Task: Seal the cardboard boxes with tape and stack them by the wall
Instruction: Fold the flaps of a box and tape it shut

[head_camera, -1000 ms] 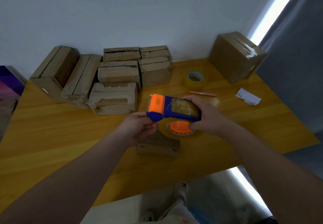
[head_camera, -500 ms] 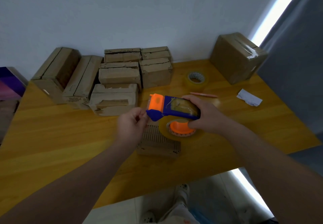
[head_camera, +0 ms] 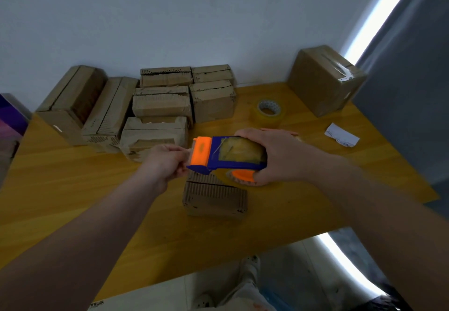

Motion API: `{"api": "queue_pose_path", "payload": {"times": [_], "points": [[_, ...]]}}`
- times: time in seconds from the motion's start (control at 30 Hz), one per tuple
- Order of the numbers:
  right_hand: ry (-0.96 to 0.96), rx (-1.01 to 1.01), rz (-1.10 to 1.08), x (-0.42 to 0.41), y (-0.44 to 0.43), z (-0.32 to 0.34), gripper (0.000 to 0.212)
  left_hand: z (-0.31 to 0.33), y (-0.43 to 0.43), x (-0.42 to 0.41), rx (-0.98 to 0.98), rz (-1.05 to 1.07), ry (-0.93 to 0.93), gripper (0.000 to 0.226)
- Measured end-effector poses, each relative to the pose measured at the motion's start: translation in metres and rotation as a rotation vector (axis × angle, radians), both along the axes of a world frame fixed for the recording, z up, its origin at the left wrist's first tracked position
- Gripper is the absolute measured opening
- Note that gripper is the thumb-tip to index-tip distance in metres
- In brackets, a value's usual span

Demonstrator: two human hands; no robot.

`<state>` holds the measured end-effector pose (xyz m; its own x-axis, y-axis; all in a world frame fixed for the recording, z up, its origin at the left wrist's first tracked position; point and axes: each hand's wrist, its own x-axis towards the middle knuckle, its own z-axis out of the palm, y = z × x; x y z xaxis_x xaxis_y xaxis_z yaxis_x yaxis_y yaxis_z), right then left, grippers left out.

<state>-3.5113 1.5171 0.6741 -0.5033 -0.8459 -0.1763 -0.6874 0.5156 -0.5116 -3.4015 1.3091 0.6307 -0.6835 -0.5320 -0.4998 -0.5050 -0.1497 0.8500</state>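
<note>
A: Right hand (head_camera: pixel 279 160)?
B: Wrapped round the blue-and-orange tape dispenser (head_camera: pixel 218 157), mid-frame.
A: Left hand (head_camera: pixel 162 162)?
B: Pinching the tape end (head_camera: pixel 191 151) at its orange front.
A: Cardboard box (head_camera: pixel 215 199)?
B: Just below, on the table (head_camera: pixel 73 189).

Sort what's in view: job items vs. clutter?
Job:
- dispenser, gripped by the right hand, with the left hand pinching at its orange end
- box below it
- boxes by the wall
- large taped box

Lying about:
- spare tape roll
- paper scrap
- purple object, left edge
</note>
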Motion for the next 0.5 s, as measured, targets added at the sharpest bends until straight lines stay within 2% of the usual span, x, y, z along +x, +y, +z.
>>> {"api": "queue_pose_path", "payload": {"times": [0.17,0.33,0.4,0.5], "points": [[0.028,0.044,0.055,0.007,-0.001,0.002,0.089,-0.003,-0.001,0.001,-0.03,-0.069,-0.056,0.015],[0.069,0.054,0.105,0.014,0.002,-0.002,0.09,0.001,-0.014,0.003,0.309,-0.056,-0.053,0.026],[0.055,0.051,0.097,0.014,0.005,-0.002,0.088,0.001,-0.014,0.005,0.251,-0.093,-0.04,0.024],[0.005,0.064,0.07,0.012,0.009,0.001,0.086,-0.006,-0.01,0.015,0.018,-0.127,0.001,0.017]]}}
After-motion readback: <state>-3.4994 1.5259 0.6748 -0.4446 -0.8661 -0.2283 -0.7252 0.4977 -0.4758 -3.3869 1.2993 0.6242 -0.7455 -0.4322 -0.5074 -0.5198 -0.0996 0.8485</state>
